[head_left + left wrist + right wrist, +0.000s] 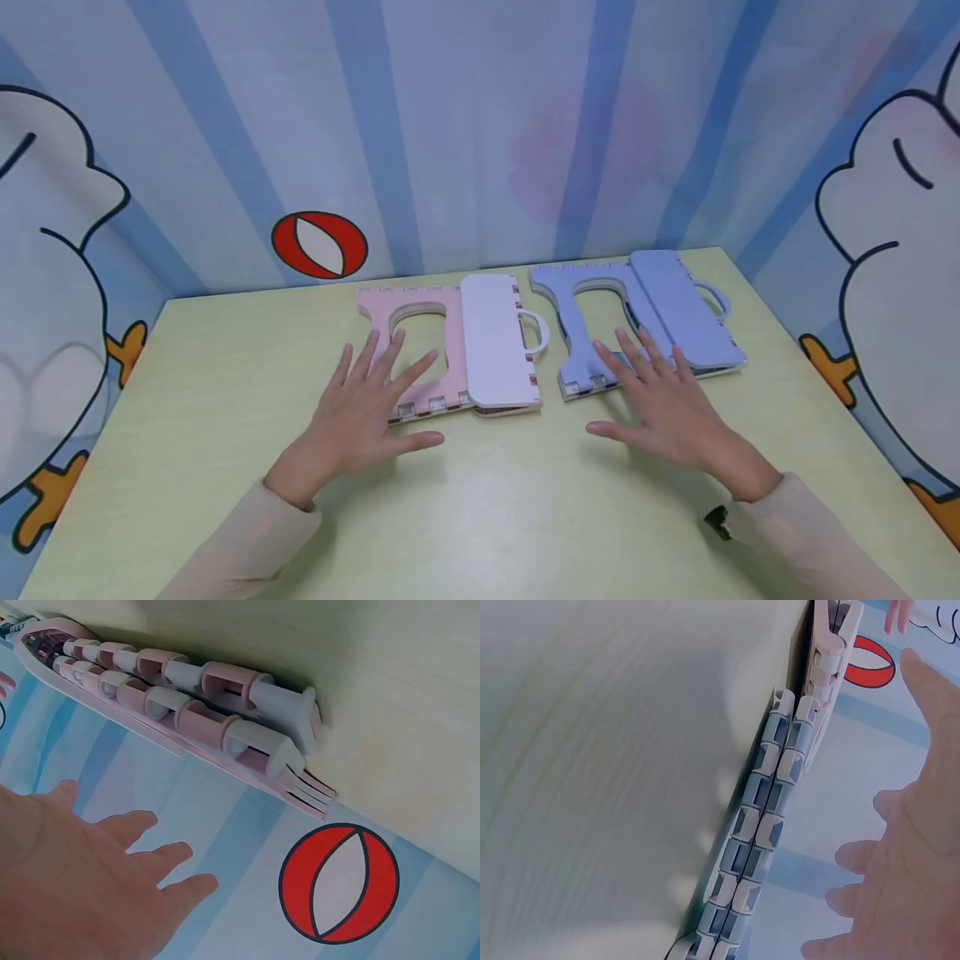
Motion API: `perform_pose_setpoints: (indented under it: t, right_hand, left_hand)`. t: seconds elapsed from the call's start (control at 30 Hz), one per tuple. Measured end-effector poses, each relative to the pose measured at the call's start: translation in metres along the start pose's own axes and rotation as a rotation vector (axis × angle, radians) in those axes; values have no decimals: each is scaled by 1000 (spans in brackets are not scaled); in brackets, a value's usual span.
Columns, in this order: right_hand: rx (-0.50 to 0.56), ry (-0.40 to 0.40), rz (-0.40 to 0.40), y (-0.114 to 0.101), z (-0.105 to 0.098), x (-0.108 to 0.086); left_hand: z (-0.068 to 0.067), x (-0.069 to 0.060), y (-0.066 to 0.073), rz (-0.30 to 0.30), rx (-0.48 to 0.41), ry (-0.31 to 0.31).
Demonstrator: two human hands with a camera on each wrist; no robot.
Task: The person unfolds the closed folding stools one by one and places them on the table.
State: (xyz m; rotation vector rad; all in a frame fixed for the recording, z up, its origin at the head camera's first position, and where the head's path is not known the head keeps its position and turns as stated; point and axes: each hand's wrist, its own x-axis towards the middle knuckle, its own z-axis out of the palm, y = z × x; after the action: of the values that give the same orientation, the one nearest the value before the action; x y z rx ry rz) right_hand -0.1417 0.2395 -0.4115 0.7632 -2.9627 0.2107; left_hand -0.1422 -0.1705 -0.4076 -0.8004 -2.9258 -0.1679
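Observation:
Two folded plastic pieces with handles lie flat on the table, a pink and white one (498,342) and a blue one (678,308) to its right. My left hand (352,417), fingers spread, is over the near left part of the pink one and holds nothing. Spread as well, my right hand (671,408) is at the near edge of the blue one. In the left wrist view the hinged edge of the pink piece (202,724) shows beyond my left hand (82,877). The right wrist view has the blue piece's hinges (754,825) beside my right hand (907,847).
The pale table (480,517) reaches back to a striped curtain (472,142) with a red and white ball printed on it (319,244). Large white cartoon figures are printed at both sides. A small dark object (717,522) shows at my right sleeve.

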Motion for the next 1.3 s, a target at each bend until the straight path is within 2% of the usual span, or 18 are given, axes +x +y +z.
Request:
perform_pose_setpoints:
  t: [0.2, 0.4, 0.57, 0.7, 0.87, 1.03, 1.3]
  right_hand:
    - [27, -4, 5, 4, -2, -4]
    - [56, -38, 50, 10, -4, -6]
    - [93, -51, 81, 15, -7, -10]
    - [144, -42, 98, 20, -10, -14]
    - [185, -29, 109, 25, -11, -18]
    - [190, -21, 129, 30, -12, -21]
    - [186, -10, 180, 41, -17, -28]
  left_hand:
    - [2, 4, 8, 32, -56, -8]
    - [2, 9, 17, 71, -89, -9]
    - [2, 15, 26, 127, -123, 20]
    - [2, 21, 36, 171, -158, 11]
    - [3, 28, 47, 193, -171, 8]
    - [5, 36, 56, 225, -180, 27]
    - [7, 46, 70, 258, -216, 11]
